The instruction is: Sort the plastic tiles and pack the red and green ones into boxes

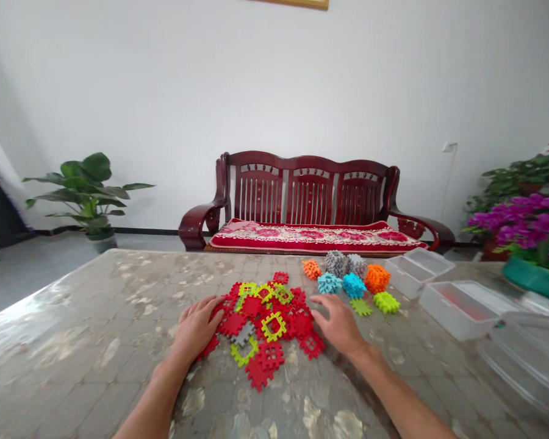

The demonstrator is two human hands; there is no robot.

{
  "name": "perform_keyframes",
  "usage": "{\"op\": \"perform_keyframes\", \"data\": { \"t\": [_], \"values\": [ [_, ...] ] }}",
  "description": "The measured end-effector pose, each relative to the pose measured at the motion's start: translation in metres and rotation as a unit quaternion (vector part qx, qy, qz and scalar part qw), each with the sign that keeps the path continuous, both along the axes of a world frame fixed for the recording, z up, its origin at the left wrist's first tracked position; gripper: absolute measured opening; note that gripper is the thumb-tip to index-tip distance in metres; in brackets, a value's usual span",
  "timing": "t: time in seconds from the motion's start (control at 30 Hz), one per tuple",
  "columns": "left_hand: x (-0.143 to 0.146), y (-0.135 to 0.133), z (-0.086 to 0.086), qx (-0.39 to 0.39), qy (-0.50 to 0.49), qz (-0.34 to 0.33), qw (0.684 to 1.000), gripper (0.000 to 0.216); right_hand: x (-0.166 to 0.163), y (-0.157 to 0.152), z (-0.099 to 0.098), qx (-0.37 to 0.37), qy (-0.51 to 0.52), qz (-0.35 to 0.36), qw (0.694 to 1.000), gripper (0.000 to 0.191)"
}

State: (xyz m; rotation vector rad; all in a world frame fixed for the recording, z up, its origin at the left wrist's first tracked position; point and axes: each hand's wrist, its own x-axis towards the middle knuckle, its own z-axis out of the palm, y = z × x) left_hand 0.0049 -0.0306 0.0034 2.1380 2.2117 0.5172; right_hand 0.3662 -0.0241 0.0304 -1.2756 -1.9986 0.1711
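Note:
A loose pile of flat interlocking plastic tiles [251, 306] lies on the table between my hands, mostly red, with several yellow-green ones such as the square frame tile [282, 333] and a grey tile [244, 335]. My left hand [200, 323] rests at the pile's left edge, fingers extended and touching or very near the red tiles. On the other side, my right hand [336, 322] hovers close to the pile's right edge, thumb and fingers apart with nothing between them. A red tile [260, 372] lies at the near end of the pile.
Behind the pile to the right stand stacks of orange [377, 278], grey [335, 263], blue [354, 285] and yellow-green tiles [387, 302]. Clear plastic boxes [460, 311] sit at the right, near a flowerpot [535, 277]. A wooden bench [308, 183] stands beyond the table [96, 323].

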Motion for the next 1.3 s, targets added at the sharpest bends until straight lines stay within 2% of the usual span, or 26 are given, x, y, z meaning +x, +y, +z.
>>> {"op": "perform_keyframes", "data": {
  "t": [0.17,0.33,0.43,0.63,0.77,0.87,0.93,1.03,1.07,1.13,1.2,1.3],
  "values": [
    [-0.001,0.000,-0.002,0.006,-0.012,-0.009,1.000,0.041,-0.068,0.027,0.018,-0.067,-0.072,0.090,0.991,0.056],
    [-0.001,-0.001,-0.002,0.016,-0.025,-0.014,0.999,0.040,-0.105,0.063,0.026,-0.096,-0.179,0.156,0.967,0.075],
    [0.000,-0.001,-0.001,0.019,-0.030,-0.016,0.999,0.038,-0.114,0.071,0.027,-0.115,-0.230,0.151,0.954,0.073],
    [0.000,-0.001,0.000,0.024,-0.031,-0.012,0.999,0.038,-0.114,0.065,0.027,-0.090,-0.238,0.149,0.956,0.047],
    [0.000,0.000,-0.001,0.027,-0.039,-0.014,0.999,0.037,-0.099,0.054,0.032,-0.064,-0.152,0.105,0.981,0.040],
    [-0.001,0.000,-0.002,0.022,-0.036,-0.014,0.999,0.038,-0.072,0.044,0.034,-0.122,-0.005,0.078,0.989,0.038],
    [-0.001,0.000,-0.002,0.021,-0.033,-0.013,0.999,0.039,-0.047,0.036,0.033,-0.219,0.099,0.072,0.968,0.039],
    [-0.001,0.000,-0.002,0.026,-0.031,-0.013,0.999,0.039,-0.006,0.022,0.027,-0.359,0.206,0.036,0.910,0.043],
    [-0.001,0.000,-0.002,0.027,-0.030,-0.014,0.999,0.039,0.006,0.017,0.024,-0.382,0.220,0.018,0.897,0.042],
    [-0.001,0.001,-0.002,0.026,-0.027,-0.016,0.999,0.039,0.028,0.009,0.018,-0.397,0.212,-0.014,0.893,0.040],
    [-0.001,0.002,-0.001,0.021,-0.022,-0.015,0.999,0.040,0.045,0.004,0.011,-0.370,0.162,-0.040,0.914,0.039],
    [-0.001,0.002,-0.001,0.019,-0.020,-0.015,1.000,0.041,0.060,0.001,0.001,-0.242,0.038,-0.090,0.965,0.035]
  ]
}}
